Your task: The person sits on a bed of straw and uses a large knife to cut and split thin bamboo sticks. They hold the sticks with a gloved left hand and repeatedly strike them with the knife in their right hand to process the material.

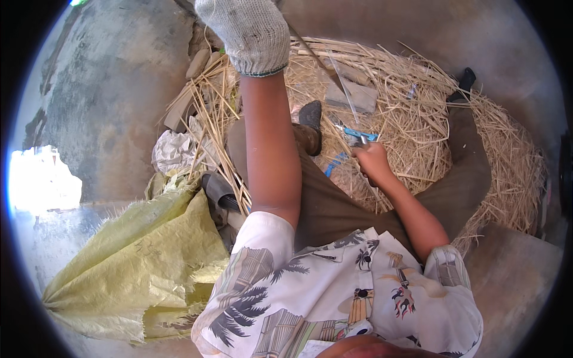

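My left hand (248, 36), in a white knit glove, is stretched far forward at the top edge; its fingers are out of sight. A long thin brown strip (316, 56) runs from beside the glove down to the right. My bare right hand (373, 162) is closed round the handle of a knife (363, 141) with a metal collar, in front of my lap. A narrow pale streak (345, 89) above it looks like its blade, though I cannot be sure. Just beyond that hand lies a blue item (358, 133).
Loose straw-coloured strips (412, 137) heap around my outstretched legs. A grey block (352, 96) lies among them. To the left are a yellow woven sack (143, 256), crumpled pale sheeting (173, 149) and a dark sandal (219, 190). A concrete wall (119, 89) stands on the left.
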Tool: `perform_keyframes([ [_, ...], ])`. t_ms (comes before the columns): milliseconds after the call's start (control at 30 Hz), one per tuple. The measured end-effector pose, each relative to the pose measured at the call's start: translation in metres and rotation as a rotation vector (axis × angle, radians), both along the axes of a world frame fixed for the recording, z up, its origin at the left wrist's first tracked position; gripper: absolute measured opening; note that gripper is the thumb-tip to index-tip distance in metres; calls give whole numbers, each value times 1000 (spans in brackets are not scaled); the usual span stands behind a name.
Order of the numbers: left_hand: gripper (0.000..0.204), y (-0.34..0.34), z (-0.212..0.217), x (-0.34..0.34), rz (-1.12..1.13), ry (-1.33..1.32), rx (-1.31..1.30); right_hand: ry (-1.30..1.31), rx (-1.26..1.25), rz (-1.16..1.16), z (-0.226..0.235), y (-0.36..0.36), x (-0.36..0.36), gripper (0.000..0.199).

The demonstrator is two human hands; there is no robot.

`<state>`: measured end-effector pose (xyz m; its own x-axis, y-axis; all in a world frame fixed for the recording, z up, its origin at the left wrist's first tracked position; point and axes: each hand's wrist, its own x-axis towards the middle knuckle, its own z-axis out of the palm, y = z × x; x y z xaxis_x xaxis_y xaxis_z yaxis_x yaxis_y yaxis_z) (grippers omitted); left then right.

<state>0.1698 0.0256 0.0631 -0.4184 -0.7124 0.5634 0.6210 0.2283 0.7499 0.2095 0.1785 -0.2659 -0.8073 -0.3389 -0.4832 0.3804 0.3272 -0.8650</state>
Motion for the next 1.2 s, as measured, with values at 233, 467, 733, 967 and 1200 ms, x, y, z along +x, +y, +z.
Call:
perform_keyframes([
  [233, 58, -10, -5, -4, -408, 84, 237, -362, -220, -87, 19, 14, -9, 23],
  [467, 58, -10, -11, -8, -95, 25, -100, -803, -808, 36, 53, 34, -3, 23],
  [733, 57, -22, -9, -10, -136, -30, 84, 311, -774, -120, 39, 11, 29, 21],
  [967, 55, -23, -7, -2, -128, -58, 0, 86, -144, -57, -10, -9, 8, 18],
  [1200, 57, -12, -3, -1, -335, -108, 49, -720, -759, 179, 34, 21, 2, 17],
])
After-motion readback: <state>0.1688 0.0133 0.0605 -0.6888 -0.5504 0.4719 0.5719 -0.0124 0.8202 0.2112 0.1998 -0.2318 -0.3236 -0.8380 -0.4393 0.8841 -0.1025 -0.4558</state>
